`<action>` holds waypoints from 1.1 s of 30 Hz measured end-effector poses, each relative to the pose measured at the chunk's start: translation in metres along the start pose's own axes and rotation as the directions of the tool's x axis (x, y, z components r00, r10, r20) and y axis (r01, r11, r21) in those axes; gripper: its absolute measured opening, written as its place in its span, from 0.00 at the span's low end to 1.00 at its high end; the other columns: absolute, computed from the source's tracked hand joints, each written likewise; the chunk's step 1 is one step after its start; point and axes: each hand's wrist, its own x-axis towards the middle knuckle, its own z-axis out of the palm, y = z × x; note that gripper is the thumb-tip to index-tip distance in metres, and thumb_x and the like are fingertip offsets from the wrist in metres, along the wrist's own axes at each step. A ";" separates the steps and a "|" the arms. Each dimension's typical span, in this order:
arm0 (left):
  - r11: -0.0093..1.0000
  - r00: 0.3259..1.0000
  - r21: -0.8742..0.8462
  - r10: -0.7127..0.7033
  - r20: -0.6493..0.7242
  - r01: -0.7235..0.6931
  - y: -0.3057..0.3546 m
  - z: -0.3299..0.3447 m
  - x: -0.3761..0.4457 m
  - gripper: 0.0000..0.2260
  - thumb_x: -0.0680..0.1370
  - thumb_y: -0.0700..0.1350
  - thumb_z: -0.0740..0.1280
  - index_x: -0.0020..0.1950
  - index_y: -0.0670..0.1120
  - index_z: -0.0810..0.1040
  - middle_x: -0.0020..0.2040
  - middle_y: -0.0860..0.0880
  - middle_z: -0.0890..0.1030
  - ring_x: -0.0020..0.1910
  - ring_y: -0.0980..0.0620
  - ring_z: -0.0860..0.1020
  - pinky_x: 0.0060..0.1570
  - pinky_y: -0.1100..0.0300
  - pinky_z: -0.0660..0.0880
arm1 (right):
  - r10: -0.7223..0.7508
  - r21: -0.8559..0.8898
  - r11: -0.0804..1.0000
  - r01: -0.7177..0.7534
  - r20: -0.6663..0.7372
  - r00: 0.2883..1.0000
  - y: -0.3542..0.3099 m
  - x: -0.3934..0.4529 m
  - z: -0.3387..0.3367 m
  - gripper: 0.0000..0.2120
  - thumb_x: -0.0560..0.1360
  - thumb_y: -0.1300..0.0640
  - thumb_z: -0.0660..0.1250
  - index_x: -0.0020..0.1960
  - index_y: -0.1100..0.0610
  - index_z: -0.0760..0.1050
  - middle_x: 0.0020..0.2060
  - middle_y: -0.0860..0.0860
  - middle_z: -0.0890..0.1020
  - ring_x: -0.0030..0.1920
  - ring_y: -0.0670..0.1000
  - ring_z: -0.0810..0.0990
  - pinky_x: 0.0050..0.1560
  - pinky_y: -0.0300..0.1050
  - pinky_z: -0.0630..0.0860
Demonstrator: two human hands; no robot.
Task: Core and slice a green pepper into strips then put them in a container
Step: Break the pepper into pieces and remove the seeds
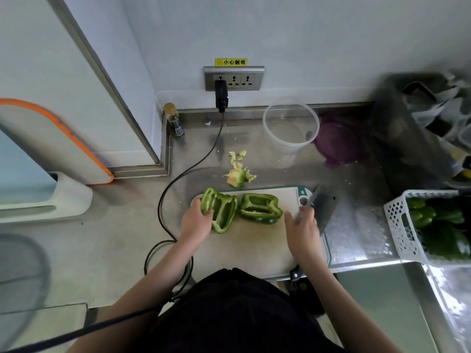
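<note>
Two hollowed green pepper halves lie cut side up on the white cutting board (257, 240). My left hand (195, 221) grips the left half (220, 208) at its near-left edge. The right half (261, 208) lies free beside it. My right hand (303, 229) holds the handle of a cleaver (325, 207), its blurred blade over the board's right edge. The removed core and seeds (238, 174) sit on the counter behind the board. A clear round container (290, 128) stands empty further back.
A purple lid (340, 142) lies right of the container. A white perforated basket (405, 225) at the right holds whole green peppers. A black cable (165, 200) runs from the wall socket across the counter left of the board. A small oil bottle (173, 119) stands in the corner.
</note>
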 end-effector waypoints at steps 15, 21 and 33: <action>0.849 0.873 0.408 0.443 -0.202 -0.336 0.019 0.003 -0.018 0.19 0.75 0.41 0.67 0.66 0.46 0.71 0.63 0.41 0.71 0.61 0.40 0.70 0.55 0.47 0.72 | 0.103 0.082 0.986 -0.147 0.393 0.914 -0.019 0.007 0.010 0.15 0.78 0.55 0.65 0.59 0.58 0.63 0.45 0.59 0.78 0.25 0.50 0.78 0.27 0.41 0.76; 0.749 0.794 0.294 0.486 0.365 -0.594 0.043 0.034 -0.019 0.28 0.75 0.51 0.69 0.71 0.47 0.64 0.66 0.47 0.70 0.65 0.49 0.68 0.64 0.54 0.69 | -0.237 -0.060 0.958 0.281 0.389 0.890 -0.006 0.017 -0.005 0.17 0.79 0.58 0.63 0.67 0.54 0.73 0.59 0.55 0.78 0.55 0.54 0.77 0.53 0.40 0.71; 0.913 0.951 0.270 0.276 0.141 -0.305 0.051 0.068 -0.027 0.10 0.74 0.44 0.69 0.51 0.46 0.70 0.43 0.49 0.76 0.34 0.56 0.72 0.28 0.63 0.65 | 0.241 0.004 0.971 -0.241 0.007 0.971 0.063 0.031 -0.051 0.33 0.71 0.47 0.72 0.65 0.62 0.60 0.64 0.61 0.67 0.63 0.64 0.69 0.60 0.57 0.71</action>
